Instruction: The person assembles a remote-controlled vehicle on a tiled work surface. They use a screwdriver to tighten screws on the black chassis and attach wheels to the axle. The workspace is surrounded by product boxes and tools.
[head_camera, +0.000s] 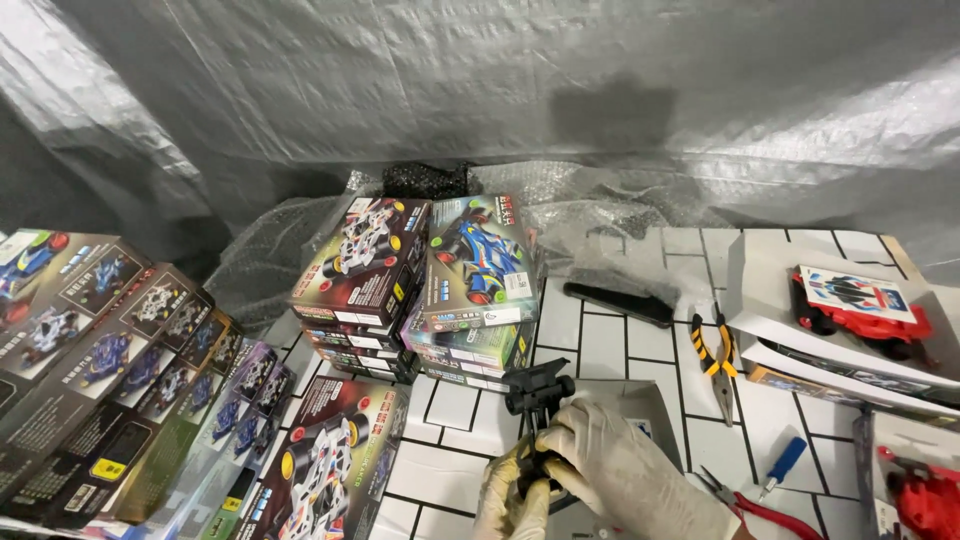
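Both hands wear pale gloves and meet low in the middle of the view. My left hand (512, 492) and my right hand (625, 470) are closed together around a small black plastic toy-car part (538, 390), whose upper end with round pegs sticks up above my fingers. The part is held over a white tiled tabletop (600, 350), just in front of a stack of toy-car kit boxes (470, 300). Its lower end is hidden between my fingers.
More kit boxes are stacked at the left (120, 370). Yellow-handled pliers (718, 365), a black flat tool (618, 303), a blue screwdriver (783, 465) and red-handled cutters (765, 508) lie to the right. Open boxes with red car parts (860, 305) sit far right. Plastic sheeting hangs behind.
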